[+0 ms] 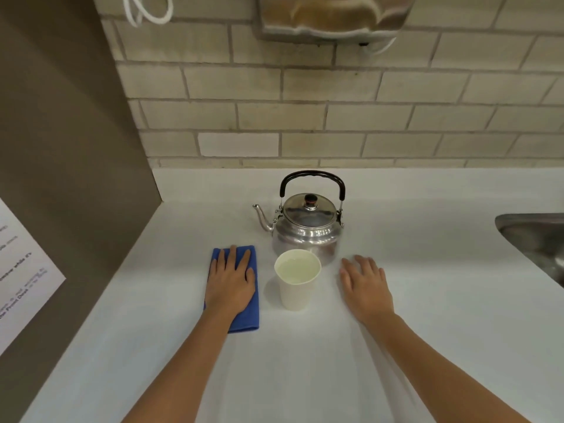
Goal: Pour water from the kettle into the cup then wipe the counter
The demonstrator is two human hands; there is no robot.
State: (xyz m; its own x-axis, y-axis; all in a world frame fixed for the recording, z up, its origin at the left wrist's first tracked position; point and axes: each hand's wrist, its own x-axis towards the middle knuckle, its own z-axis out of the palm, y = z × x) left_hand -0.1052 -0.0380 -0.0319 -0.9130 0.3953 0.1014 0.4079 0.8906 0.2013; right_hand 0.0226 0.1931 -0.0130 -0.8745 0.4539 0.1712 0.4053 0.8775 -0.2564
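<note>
White counter (427, 300) runs back to a pale brick wall (305, 117), with a steel sink (537, 239) at its right edge. At centre stands the metal kettle (306, 230), the water-filled paper cup (296, 279) just before it. Left hand (230, 282) lies flat, fingers spread, on the blue cloth (244, 319); right hand (366, 285) rests spread on bare counter.

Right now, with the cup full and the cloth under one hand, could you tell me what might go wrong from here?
1. The cup looks filled nearly to its rim and stands right beside the blue cloth; a sideways wipe by the left hand could knock it over.
2. The right hand lies flat near the cup and the kettle; a careless sweep might bump either.
</note>
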